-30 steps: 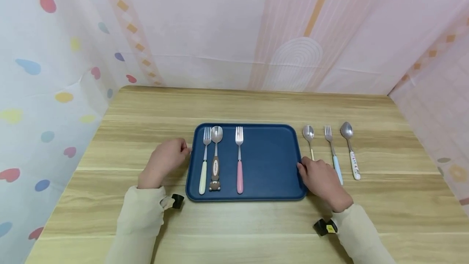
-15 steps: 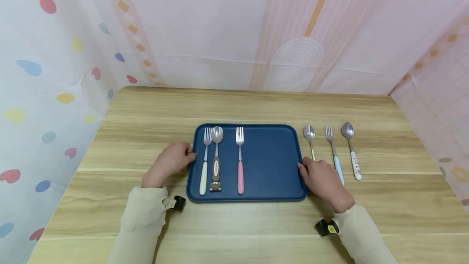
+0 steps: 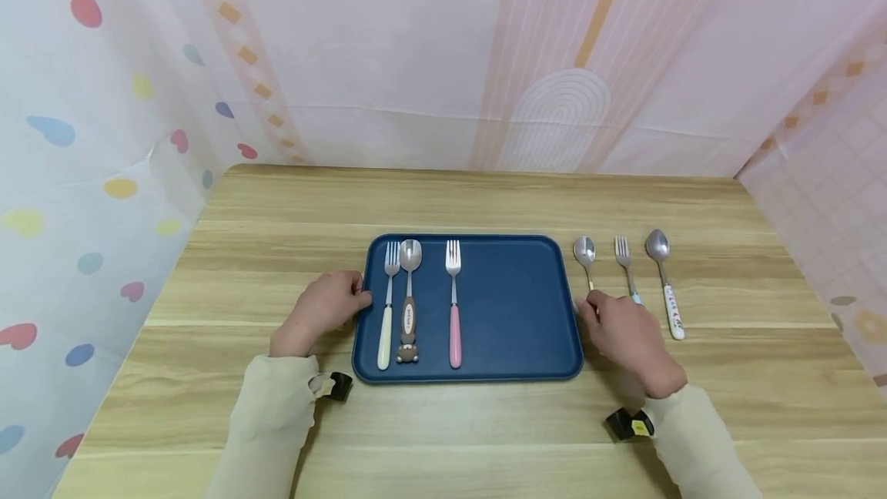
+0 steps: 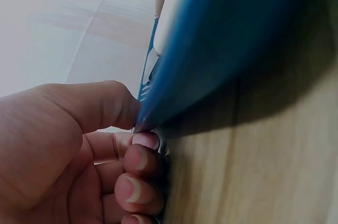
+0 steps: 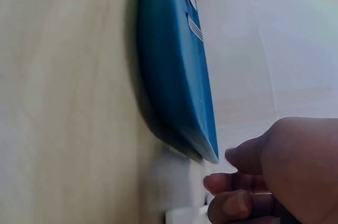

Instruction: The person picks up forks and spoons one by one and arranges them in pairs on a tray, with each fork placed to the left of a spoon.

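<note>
A dark blue tray [image 3: 513, 306] lies on the wooden table. On it are a cream-handled fork [image 3: 385, 329], a spoon with a brown bear handle [image 3: 408, 318] and a pink-handled fork [image 3: 453, 329]. My left hand [image 3: 326, 308] pinches the tray's left rim, with the thumb [image 4: 113, 105] at the edge and the fingers curled below it. Beside the right rim is my right hand [image 3: 627, 337], apart from the tray. Its thumb and bent fingers have a gap between them in the right wrist view, and nothing shows in it. This hand covers the small spoon's lower handle and most of the blue fork handle.
Right of the tray, a small spoon [image 3: 584, 250], a blue-handled fork [image 3: 622, 251] and a spoon with a patterned white handle [image 3: 672, 314] lie in a row. A patterned curtain [image 3: 388, 60] hangs behind the table [image 3: 277, 214].
My left hand has come right onto the tray's left rim and now pinches it. In the last half second my right hand has left the right rim, shifting slightly right. The tray stays put.
</note>
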`<state>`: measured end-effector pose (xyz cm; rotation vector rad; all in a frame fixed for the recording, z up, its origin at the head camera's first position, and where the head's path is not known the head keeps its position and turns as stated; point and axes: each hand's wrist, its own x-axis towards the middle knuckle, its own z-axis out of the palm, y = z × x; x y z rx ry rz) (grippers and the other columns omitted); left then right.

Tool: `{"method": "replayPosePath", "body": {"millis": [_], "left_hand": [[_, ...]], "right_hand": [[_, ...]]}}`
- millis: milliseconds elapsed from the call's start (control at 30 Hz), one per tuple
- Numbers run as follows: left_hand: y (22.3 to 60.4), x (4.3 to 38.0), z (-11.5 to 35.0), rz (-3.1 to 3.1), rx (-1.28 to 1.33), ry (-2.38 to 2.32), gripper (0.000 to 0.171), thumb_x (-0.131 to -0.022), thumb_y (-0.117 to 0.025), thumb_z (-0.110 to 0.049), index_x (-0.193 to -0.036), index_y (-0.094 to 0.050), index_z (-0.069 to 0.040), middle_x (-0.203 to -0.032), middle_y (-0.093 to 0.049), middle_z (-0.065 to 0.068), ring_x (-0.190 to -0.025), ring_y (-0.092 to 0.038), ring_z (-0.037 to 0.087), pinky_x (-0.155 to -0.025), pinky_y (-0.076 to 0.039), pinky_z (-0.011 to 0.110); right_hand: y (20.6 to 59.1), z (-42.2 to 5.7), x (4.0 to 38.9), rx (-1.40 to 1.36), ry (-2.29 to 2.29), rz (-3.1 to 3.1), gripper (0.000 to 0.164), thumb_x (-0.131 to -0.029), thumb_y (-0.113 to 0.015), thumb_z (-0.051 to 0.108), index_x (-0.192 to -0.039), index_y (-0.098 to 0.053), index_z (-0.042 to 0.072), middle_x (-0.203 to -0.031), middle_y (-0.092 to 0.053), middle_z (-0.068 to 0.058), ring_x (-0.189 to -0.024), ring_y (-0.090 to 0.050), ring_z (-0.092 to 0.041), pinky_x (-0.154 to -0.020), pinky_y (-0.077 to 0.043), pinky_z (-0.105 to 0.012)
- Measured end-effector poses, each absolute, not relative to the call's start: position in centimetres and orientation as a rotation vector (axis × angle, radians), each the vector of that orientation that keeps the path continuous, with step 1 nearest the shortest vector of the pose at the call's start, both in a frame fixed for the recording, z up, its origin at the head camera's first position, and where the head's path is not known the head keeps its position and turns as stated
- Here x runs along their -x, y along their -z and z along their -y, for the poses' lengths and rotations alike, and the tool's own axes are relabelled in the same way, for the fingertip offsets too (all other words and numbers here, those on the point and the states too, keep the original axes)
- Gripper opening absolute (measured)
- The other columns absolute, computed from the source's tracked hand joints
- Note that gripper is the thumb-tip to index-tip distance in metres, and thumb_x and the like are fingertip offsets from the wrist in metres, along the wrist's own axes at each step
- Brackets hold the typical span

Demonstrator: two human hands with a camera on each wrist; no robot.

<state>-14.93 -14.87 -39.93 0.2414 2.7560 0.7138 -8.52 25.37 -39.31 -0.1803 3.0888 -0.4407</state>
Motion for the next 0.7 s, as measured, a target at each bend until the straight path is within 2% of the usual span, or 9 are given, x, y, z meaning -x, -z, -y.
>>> {"method": "replayPosePath", "body": {"millis": [133, 400, 700], "left_hand": [[39.8, 14.8, 14.8, -2.753, -0.227, -0.708, 0.022, -0.087, -0.053, -0.020, -0.069, -0.049, -0.009, -0.053, -0.048, 0.002, -0.044, -0.048, 0.016, -0.045, -0.037, 0.028], [39.9, 15.0, 14.8, -2.760, -0.233, -0.701, 0.021, -0.086, -0.053, -0.021, -0.069, -0.049, -0.009, -0.055, -0.048, 0.002, -0.045, -0.048, 0.016, -0.044, -0.037, 0.029], [40.1, 15.0, 14.9, -2.763, -0.223, -0.702, 0.021, -0.085, -0.052, -0.021, -0.068, -0.049, -0.009, -0.054, -0.049, 0.002, -0.044, -0.049, 0.016, -0.044, -0.037, 0.028]], "right_hand": [[39.1, -26.0, 8.6, 0.150, 0.468, -3.091, 0.026, -0.095, -0.046, 0.026, -0.074, -0.053, 0.012, -0.051, -0.043, 0.000, -0.044, -0.041, -0.016, -0.039, -0.032, -0.031], [39.0, -26.7, 8.9, 0.108, 0.444, -3.076, 0.024, -0.094, -0.047, 0.026, -0.088, -0.059, 0.006, -0.053, -0.046, -0.002, -0.046, -0.044, -0.017, -0.040, -0.034, -0.031], [38.0, -26.6, 10.2, 0.042, 0.376, -3.080, 0.028, -0.094, -0.045, 0.028, -0.080, -0.054, 0.006, -0.057, -0.048, -0.007, -0.048, -0.046, -0.022, -0.040, -0.036, -0.035]]}}
